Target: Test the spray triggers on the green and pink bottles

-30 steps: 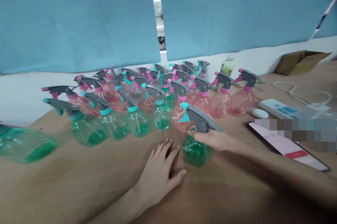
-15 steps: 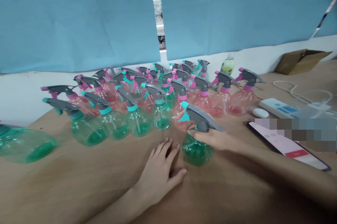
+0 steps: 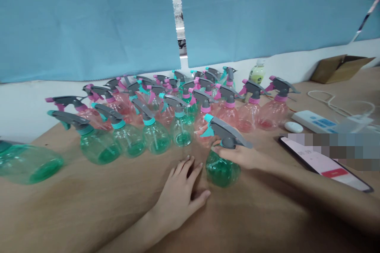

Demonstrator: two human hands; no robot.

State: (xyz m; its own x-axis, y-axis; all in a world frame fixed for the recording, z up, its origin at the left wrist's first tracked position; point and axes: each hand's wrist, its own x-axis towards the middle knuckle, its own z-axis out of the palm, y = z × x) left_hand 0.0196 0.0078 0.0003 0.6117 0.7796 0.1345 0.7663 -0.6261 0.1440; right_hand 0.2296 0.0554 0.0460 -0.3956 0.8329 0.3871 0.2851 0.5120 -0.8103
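- Your right hand (image 3: 239, 155) clamps its fingers around the green spray bottle (image 3: 222, 173).
- That bottle stands on the table (image 3: 89, 205).
- Your left hand (image 3: 179, 193) lies beside it, fingers apart.

Dull, diffuse indoor light; source out of frame. Blue cloth (image 3: 89, 15) evenly lit, faint creases. Broad soft shadow on table (image 3: 89, 209), lower right, under right forearm (image 3: 311, 187). Silvery strip (image 3: 177, 7), top centre, glares. Small glints on held green bottle (image 3: 222, 170). Phone (image 3: 308, 156), right, screen pale and bright, digits smeared. Mosaic patch (image 3: 341, 148) beside it. Fine detail soft throughout; bottle at left edge (image 3: 32, 164) stretched. Upper-right corner darkened.
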